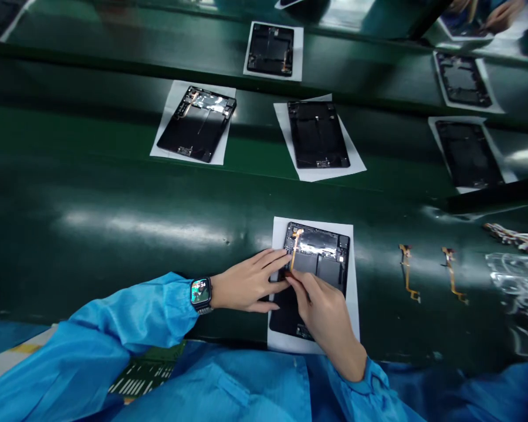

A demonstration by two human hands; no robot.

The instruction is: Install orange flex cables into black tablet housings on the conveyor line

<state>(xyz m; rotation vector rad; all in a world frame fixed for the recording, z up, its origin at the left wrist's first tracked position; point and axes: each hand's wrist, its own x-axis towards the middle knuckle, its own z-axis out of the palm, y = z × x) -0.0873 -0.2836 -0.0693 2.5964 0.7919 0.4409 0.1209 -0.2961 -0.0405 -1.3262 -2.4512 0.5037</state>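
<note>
An open black tablet housing (333, 269) lies on a white sheet (352, 319) in front of me. Along its upper left side runs an orange flex cable (295, 249). My left hand (249, 282) rests across the housing's left edge, fingers stretched out and apart, the fingertips close to the cable. My right hand (323, 305) comes over the housing from the lower right. Its thumb and index finger are pinched together at the cable's lower end, which they partly hide. Two more flex cables (407, 274) lie on the green surface to the right.
Farther back, several tablet housings (319, 135) lie on white sheets along the green bench (114, 193). Bundled wires (517, 237) and clear plastic pieces (519, 287) sit at the right edge. A dark bar (495, 198) juts in above them. Another person's hand (504, 16) shows at the top right.
</note>
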